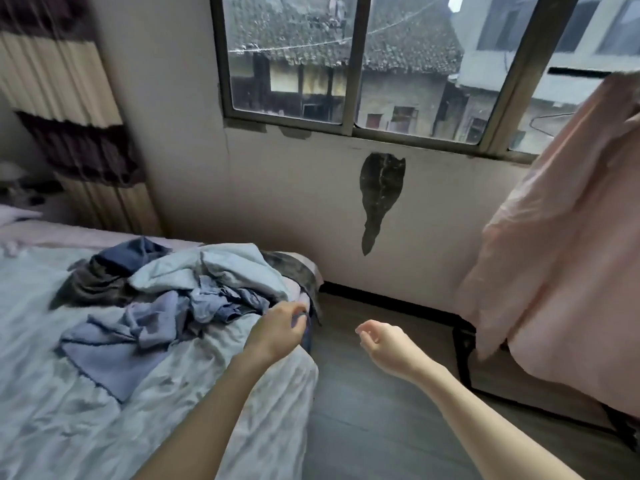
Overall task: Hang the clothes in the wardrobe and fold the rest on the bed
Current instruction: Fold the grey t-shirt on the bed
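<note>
Nearest to me, my left hand (pixel 277 332) reaches over the corner of the bed (pixel 52 393) with its pale blue rumpled sheet, fingers (pixel 294 311) curled at a dark blue bit of cloth at the mattress edge; whether they truly pinch it or only touch it, I cannot tell. My right hand (pixel 384 344) hangs over the grey wooden floor (pixel 363 427) to the right of that, fingers loosely curled and holding nothing.

Just left of and beyond the left fingers lies the heap of unsorted clothes (pixel 166 299): lavender-blue crumpled pieces in front, a light blue garment on top, dark grey and navy pieces behind. Nothing in the heap shows a fold, and no folded stack is in view on the bed.

Well to the right of the right fingers, a pink fabric cover (pixel 571 237) drapes over a dark metal frame (pixel 464 355), apparently the wardrobe; a bare wire hanger (pixel 550 119) shows at its upper edge against the window (pixel 346 64). What hangs inside is hidden.

By my reading, the task is early or midway: the heap remains, folding not yet begun.
</note>
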`<state>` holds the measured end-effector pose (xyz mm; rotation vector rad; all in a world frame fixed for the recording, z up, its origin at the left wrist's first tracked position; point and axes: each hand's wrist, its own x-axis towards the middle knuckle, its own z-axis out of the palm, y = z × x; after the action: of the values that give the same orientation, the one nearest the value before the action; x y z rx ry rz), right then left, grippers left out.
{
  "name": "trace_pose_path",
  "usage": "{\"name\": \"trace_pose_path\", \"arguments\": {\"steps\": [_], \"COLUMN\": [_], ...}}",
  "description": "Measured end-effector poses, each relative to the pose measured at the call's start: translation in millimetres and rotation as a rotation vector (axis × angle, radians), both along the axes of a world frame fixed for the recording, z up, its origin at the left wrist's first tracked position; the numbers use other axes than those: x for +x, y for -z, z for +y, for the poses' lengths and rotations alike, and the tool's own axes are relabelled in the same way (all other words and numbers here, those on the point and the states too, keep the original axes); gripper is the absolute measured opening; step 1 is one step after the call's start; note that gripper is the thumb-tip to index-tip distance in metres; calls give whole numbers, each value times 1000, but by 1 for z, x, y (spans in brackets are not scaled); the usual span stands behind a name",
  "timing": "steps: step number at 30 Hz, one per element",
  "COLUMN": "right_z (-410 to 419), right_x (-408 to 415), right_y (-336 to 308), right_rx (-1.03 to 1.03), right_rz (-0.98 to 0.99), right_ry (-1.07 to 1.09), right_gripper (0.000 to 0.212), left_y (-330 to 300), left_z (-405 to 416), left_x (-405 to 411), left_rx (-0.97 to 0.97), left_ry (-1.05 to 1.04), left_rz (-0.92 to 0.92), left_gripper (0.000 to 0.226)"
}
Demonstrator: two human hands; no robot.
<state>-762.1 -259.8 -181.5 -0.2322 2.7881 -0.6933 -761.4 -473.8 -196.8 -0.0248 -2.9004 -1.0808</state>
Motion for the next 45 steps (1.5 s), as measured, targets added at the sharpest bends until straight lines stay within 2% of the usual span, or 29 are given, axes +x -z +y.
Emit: {"name": "trace_pose_path", "arguments": {"steps": [6, 11, 16, 21, 26, 28, 29, 31, 32, 34, 36, 40, 41, 43, 45], "right_z": [-64, -131, -217, -292, -328, -329, -330, -329, -329, -332, -339, -361, -367, -378, -387], "right_x": [-118, -195, -283, -354, -389, -394, -396, -396, -395, -394, -392, -389, -385, -374, -357], "right_y": [24, 66, 134, 201, 253, 268, 274, 282, 283, 283, 280, 271, 265, 253, 237], "right_rx": [-22, -28, -19, 115, 219, 218, 203, 156, 122, 50, 28, 129, 162, 138, -10], "right_rz": [-2, -24, -94, -136, -75, -67, -65, -53, -50, -71, -74, -76, -94, -109, -117], "right_ry": [-97, -222, -432, -616, -740, -755, -764, -783, -781, -740, -721, -816, -826, -838, -855], "right_gripper": [28, 28, 27, 33, 43, 42, 43, 45, 47, 54, 61, 75, 72, 43, 18], "left_y": [23, 77, 141, 203, 250, 264, 271, 281, 281, 275, 259, 220, 206, 181, 159], "left_z": [-75, -121, -181, -224, -248, -254, -257, -261, -262, -264, -268, -280, -286, -302, -317], "left_x": [-75, -103, -163, -232, -283, -294, -297, -301, -301, -300, -293, -268, -257, -239, -218], "left_rx": [16, 58, 101, 163, 132, 76, 12, -4, 86, 314, 451, 794, 881, 968, 863], "left_ry": [-240, -423, -627, -782, -974, -1088, -1122, -1117, -1098, -1043, -1008, -1100, -1166, -1270, -1310], "left_rz": [-70, -232, -358, -528, -681, -722, -724, -633, -532, -345, -223, -71, -11, 101, 164], "left_gripper": [28, 31, 30, 47, 76, 78, 70, 38, 26, 21, 16, 15, 15, 20, 20]}}
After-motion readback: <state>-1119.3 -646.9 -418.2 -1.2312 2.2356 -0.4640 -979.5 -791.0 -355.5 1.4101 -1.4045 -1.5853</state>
